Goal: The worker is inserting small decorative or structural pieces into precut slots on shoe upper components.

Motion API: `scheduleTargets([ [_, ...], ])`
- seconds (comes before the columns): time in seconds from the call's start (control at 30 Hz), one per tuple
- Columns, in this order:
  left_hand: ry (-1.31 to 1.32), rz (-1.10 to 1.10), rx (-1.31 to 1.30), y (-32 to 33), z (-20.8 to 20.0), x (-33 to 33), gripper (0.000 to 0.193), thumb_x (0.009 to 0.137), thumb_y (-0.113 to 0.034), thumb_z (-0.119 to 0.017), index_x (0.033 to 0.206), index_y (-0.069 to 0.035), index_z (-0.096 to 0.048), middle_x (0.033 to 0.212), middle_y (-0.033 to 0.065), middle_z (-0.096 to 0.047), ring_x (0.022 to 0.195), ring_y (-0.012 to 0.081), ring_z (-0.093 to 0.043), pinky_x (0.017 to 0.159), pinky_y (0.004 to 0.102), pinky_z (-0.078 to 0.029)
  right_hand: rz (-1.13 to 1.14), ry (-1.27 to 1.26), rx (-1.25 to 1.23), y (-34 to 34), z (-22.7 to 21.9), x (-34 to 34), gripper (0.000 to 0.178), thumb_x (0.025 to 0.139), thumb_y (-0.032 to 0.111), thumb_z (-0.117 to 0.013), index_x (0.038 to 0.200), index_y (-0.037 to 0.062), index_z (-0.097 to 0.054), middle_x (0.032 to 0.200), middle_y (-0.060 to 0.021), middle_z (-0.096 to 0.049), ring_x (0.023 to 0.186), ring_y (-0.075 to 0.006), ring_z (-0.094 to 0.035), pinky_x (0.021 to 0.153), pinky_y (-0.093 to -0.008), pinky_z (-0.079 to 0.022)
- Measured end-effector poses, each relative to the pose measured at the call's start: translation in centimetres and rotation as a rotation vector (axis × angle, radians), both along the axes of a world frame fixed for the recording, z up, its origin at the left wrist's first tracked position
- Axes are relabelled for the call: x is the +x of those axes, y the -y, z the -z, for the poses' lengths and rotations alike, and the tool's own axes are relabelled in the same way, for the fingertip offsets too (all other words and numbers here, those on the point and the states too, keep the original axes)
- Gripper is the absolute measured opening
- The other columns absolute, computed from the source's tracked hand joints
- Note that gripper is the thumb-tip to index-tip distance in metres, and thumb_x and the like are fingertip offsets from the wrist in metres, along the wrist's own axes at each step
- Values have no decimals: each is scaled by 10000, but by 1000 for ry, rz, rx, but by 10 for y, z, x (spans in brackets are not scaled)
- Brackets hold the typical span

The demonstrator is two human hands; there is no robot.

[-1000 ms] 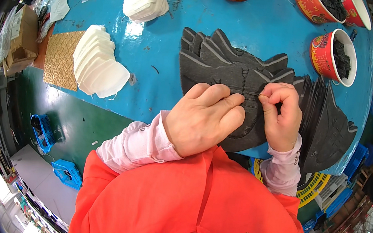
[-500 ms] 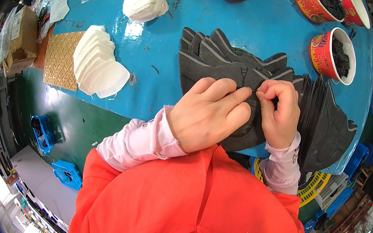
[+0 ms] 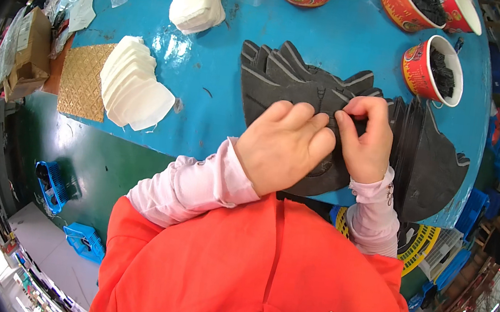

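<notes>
A pile of flat dark grey pieces (image 3: 283, 91) with jagged edges, foam-like in look, lies on the blue table in front of me. Over the top piece my left hand (image 3: 285, 148) is closed, its fingers curled down with the tips mostly hidden. Just to its right, my right hand (image 3: 367, 139) pinches thumb and forefinger together above the same piece. Whatever either hand holds is too small or hidden to make out. More dark pieces (image 3: 439, 167) stand packed in a leaning row at the right, beside my right wrist.
White rounded sheets (image 3: 136, 89) fan out over a tan patterned board (image 3: 81, 85) at the left. A tied white bundle (image 3: 197, 0) sits farther back. Red paper tubs (image 3: 416, 70) with black bits stand at the back right. A cardboard box (image 3: 31, 54) is far left.
The right thumb and forefinger have shifted slightly left and up, with the other fingers less spread. My left hand stays over the piece. The view has tilted a little.
</notes>
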State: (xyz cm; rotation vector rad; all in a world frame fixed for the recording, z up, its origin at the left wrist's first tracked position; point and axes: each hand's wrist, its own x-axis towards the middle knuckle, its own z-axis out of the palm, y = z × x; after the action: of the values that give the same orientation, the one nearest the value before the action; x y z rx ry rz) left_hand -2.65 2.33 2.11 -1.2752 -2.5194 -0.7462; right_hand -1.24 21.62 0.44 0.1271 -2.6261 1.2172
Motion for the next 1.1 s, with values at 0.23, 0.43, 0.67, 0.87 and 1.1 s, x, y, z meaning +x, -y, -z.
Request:
scheduleTargets([
  [0.23,40,-73,257,36,-5,11,265,693,-38,-730,919,-93,-605,1013,10,-690,938,206,-610,786,353,-449,-186,-183,73,4,-21,28,253,793,-58,-684,996,87,-645,974,-6,-695,907,-248,-610,832,-364,-446],
  [0.43,101,-75,275,45,-4,29,281,705,-29,-756,948,-93,-631,1022,-2,-692,919,205,-616,787,352,-444,-177,-206,212,8,-8,26,283,768,-34,-715,1017,88,-663,962,6,-687,897,-236,-607,821,-358,-434],
  [0.67,427,-36,604,42,2,42,267,726,85,-744,951,-41,-677,967,83,-711,816,244,-639,713,333,-499,-75,-267,-159,7,-10,42,273,810,-130,-662,1016,39,-603,980,-102,-717,965,-219,-614,837,-323,-504],
  [0.87,839,27,827,40,4,50,237,768,93,-726,977,-13,-691,911,97,-717,827,230,-670,733,321,-509,-157,172,-653,45,-27,82,355,810,-109,-733,1055,29,-516,989,-113,-651,876,-148,-646,817,-279,-513],
  [1.1,594,58,787,39,-1,45,218,772,75,-728,965,-23,-699,879,87,-698,804,243,-671,739,335,-516,-146,400,-1021,40,-37,78,318,873,-106,-671,1083,38,-480,983,-83,-638,889,-120,-609,805,-266,-494],
])
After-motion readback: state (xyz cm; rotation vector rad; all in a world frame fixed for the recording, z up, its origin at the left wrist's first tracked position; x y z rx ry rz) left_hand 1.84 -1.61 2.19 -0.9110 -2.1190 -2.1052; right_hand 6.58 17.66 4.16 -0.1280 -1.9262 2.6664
